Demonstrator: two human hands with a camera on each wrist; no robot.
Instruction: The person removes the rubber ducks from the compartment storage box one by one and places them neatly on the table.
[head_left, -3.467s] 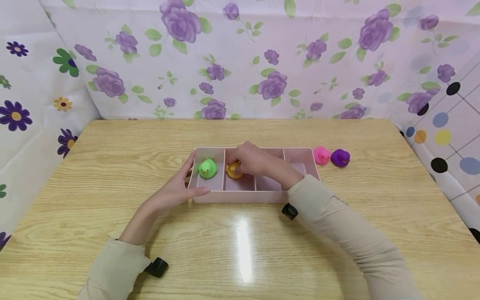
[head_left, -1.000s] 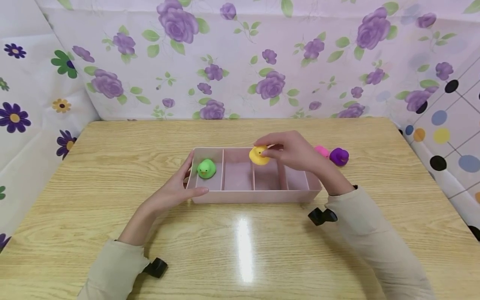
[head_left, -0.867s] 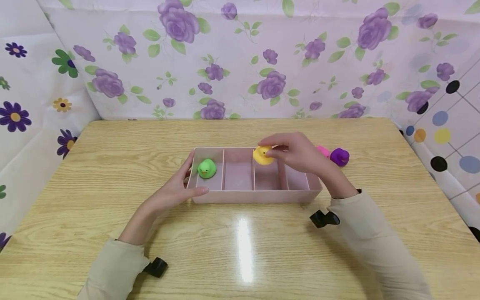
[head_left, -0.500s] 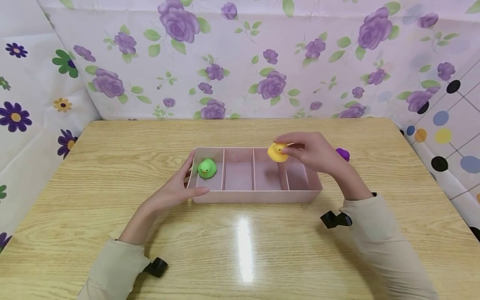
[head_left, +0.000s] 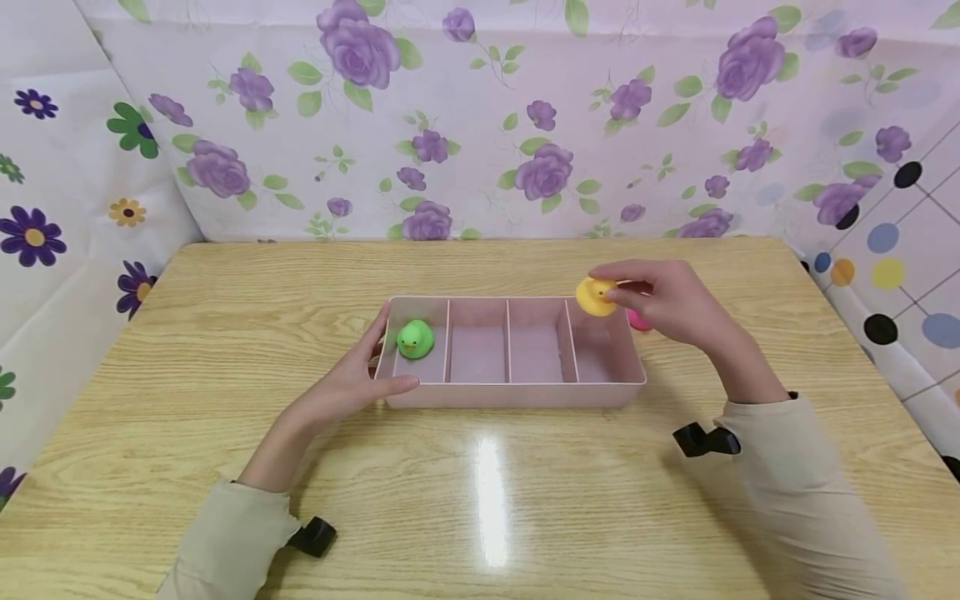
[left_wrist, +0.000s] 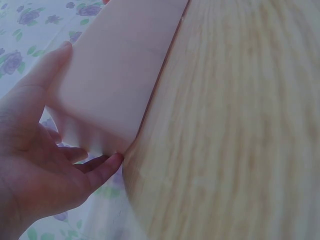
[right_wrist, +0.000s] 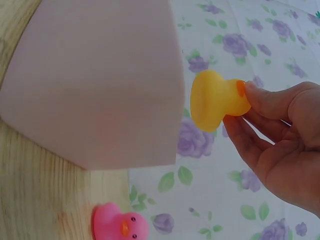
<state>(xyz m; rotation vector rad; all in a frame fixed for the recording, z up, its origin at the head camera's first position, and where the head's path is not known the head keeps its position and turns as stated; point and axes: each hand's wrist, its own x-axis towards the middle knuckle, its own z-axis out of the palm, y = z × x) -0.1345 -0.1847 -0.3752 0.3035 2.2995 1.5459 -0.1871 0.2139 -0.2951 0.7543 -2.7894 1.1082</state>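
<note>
1. While the head view takes in the counter from above, only it reveals the interior of the pink box: four compartments, ranged from left to right.
2. The left hand clasps the box's left end, fingers and thumb closed about it. Head view: thumb at the near rim. Left wrist view: bent fingers at the outer end wall, one fingertip at its lower edge.
3. The right hand has its fingers clamped on the yellow duck, raised above the box's rim at the far right. Right wrist view: the duck's underside, its orange beak beside the thumb, and a gap separating duck from box.
4. The green duck, seen in the head view alone, sits upright in the leftmost compartment.
5. The pink duck stands on the counter just right of the box. Largely covered by the right hand in the head view, it shows eyes and beak in the right wrist view.
</note>
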